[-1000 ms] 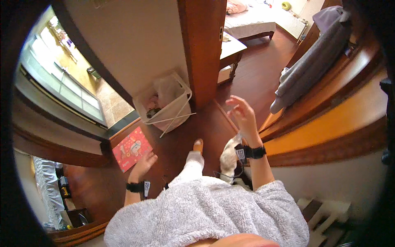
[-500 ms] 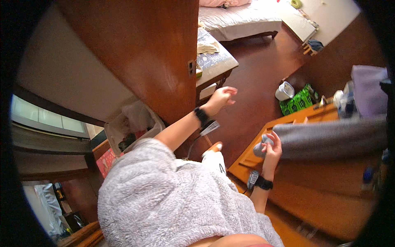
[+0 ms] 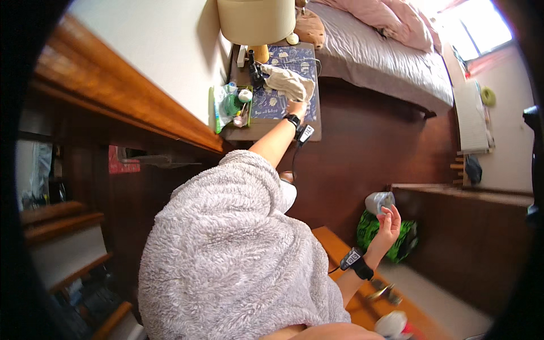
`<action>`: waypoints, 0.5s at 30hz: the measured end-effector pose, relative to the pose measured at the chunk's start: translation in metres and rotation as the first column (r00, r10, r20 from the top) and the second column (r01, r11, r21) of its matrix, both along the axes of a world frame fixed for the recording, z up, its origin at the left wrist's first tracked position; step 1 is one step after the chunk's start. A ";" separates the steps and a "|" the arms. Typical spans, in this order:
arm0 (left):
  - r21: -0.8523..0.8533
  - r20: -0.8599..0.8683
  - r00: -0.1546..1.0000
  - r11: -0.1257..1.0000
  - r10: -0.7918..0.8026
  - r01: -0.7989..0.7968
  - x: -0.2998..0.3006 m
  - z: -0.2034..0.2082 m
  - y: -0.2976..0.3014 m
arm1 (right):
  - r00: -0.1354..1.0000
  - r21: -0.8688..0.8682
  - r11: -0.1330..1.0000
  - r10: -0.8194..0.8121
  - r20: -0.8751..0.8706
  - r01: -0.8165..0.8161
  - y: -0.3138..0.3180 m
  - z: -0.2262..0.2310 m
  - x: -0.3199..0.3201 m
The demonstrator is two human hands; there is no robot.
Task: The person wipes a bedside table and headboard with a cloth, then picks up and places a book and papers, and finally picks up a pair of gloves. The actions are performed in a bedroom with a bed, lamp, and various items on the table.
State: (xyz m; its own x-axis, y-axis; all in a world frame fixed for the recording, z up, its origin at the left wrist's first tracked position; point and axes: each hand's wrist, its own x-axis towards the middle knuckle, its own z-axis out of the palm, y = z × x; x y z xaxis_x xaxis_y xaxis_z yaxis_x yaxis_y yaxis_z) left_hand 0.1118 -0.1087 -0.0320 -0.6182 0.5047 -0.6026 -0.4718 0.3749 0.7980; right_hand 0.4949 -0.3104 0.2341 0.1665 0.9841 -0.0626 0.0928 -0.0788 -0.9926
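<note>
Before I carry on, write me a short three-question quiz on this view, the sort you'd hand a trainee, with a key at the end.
1. Which hand is at the beige cloth on the side table?
2. True or false: the lamp stands on that same table.
3. Multiple choice: what colour is the bag beside the white container?
A) Red
B) Green and black
C) Plain yellow

Key:
1. The left hand.
2. True.
3. B.
</note>
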 end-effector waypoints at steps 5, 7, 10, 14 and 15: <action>-0.298 -0.469 0.844 0.946 -0.261 0.126 -0.055 -0.068 0.097 | 0.977 -0.057 0.983 0.181 0.117 -0.175 0.150 -0.019 0.054; -0.574 -0.491 0.729 0.807 -0.477 0.140 -0.061 -0.089 0.124 | 0.967 -0.122 0.978 0.188 0.173 -0.168 0.205 -0.032 0.076; -0.538 -0.374 0.821 0.822 -0.431 0.186 -0.076 -0.116 0.137 | 0.967 -0.261 0.944 0.235 0.104 -0.201 0.280 -0.051 0.110; -0.774 -0.460 0.719 0.632 -0.522 -0.037 -0.084 -0.133 0.135 | 0.947 -0.339 0.897 0.317 0.043 -0.285 0.382 -0.067 0.128; -0.697 -0.520 0.760 0.708 -0.390 -0.114 -0.084 -0.132 0.126 | 0.936 -0.380 0.874 0.347 0.054 -0.302 0.408 -0.070 0.128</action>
